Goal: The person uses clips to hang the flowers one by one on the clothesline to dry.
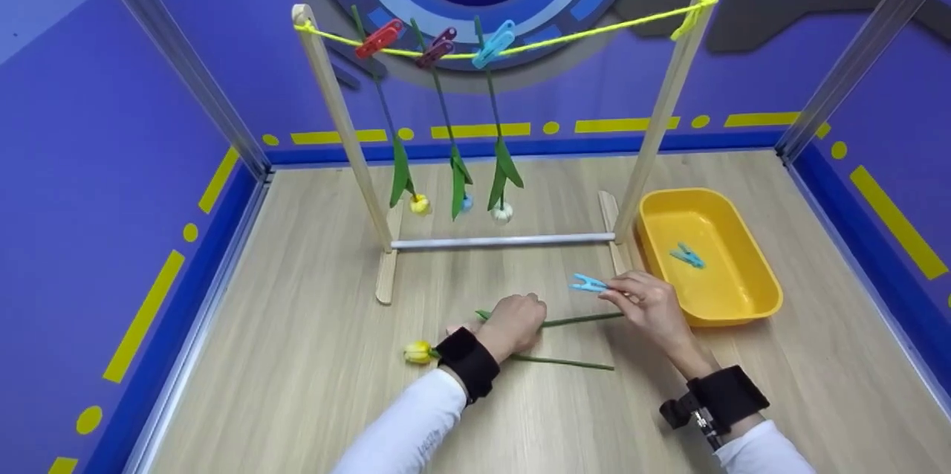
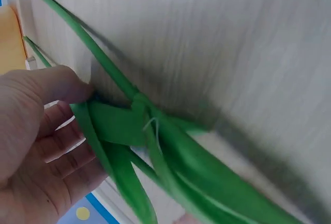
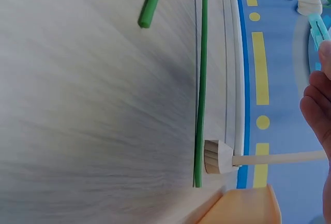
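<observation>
My left hand (image 1: 514, 322) pinches a tulip near its leaves; the green stem (image 1: 583, 319) runs out to the right, while my wrist mostly hides its bloom. In the left wrist view, the thumb and fingers (image 2: 58, 84) are at the leaf (image 2: 111, 123). Nearer to me, a yellow tulip (image 1: 417, 352) lies on the table, partly under the left wrist. Between thumb and fingertips, my right hand (image 1: 654, 307) holds a light blue clothespin (image 1: 589, 283) above the stem's end, its prongs pointing left. The right wrist view also shows this clothespin (image 3: 318, 27).
Behind the hands stands a wooden frame (image 1: 661, 114) with a yellow string (image 1: 587, 38). Red (image 1: 379, 38), dark purple (image 1: 436, 47) and blue clothespins (image 1: 494, 44) hold three tulips upside down from it. At right, a yellow basin (image 1: 743, 288) contains blue clothespins (image 1: 688, 255).
</observation>
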`<state>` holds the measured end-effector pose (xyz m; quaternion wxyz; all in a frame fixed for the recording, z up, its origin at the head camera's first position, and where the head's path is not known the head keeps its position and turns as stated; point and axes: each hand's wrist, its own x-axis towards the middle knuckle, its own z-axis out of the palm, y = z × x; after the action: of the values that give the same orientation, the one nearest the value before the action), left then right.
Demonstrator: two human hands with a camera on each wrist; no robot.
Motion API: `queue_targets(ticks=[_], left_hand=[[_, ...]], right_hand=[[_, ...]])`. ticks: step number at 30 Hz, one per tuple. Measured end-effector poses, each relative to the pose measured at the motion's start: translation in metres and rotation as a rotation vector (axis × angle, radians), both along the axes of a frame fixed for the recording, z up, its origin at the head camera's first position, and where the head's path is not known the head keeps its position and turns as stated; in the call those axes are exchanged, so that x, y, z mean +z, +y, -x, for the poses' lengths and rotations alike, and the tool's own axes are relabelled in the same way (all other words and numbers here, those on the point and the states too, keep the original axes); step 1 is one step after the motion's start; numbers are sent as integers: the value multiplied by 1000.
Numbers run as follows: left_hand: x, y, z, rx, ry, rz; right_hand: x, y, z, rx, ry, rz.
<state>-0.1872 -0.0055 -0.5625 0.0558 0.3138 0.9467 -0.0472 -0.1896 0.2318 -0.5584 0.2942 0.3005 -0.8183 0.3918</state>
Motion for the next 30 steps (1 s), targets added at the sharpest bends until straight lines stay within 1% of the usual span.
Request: queue_targets(ticks=[3,5,11,13,16,22,24,27,30], left_hand=[[-3,-6,2,40,-11,-22],[-4,-10,4,54,-25,-49],[-4,-23,8,29,-71,-136],[-3,-26,9,40,-96,-165],[0,-32,10,51,-116,-187],[-1,-47,11,38,-79,-230],[-2,-53,11,44,-76,-248],[-3,-61,11,73,-85,-280],[-5,-68,11,104,-78,-309]], right_hand=[[-1,0,0,-4,4,0],[-3,1,-1,-10,-4,3],[-5,4,-1,-44,-63,0],[-5,6,0,-45,-70,-4],[-3,8,1,-47,-70,-21],[-1,12,3,-55,-47,-11],[-1,12,3,-66,-41,-12],[-1,13,4,-78,-36,-20],[0,14,5,-83,-46,-16]])
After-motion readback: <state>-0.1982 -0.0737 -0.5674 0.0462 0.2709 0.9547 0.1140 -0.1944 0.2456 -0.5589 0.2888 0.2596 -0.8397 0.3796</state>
